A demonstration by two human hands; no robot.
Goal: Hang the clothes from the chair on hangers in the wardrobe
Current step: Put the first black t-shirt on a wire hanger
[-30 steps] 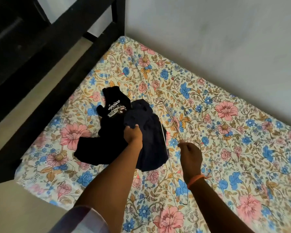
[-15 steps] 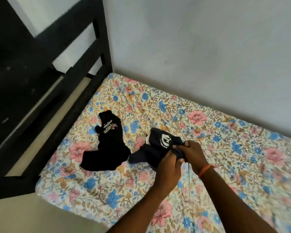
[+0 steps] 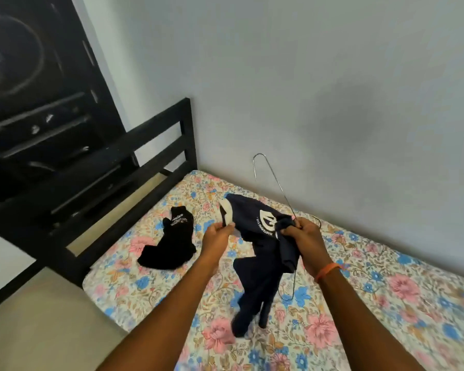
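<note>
I see the bed [image 3: 386,303] under its floral sheet filling the lower view, a pale wall behind, a black bed frame [image 3: 134,162] and dark furniture to the left; the navy shirt [image 3: 260,263] hangs lifted above the sheet, its tail trailing down onto it; a black shirt [image 3: 172,245] lies on the sheet well apart to the left; my right hand [image 3: 303,236] is clamped on shirt fabric and the wire hanger [image 3: 275,180] together; my left hand [image 3: 217,234] pinches the white-lined collar; I judge it best to spread the neck opening wide with the left, then feed one hanger arm through, keeping the hook free.
</note>
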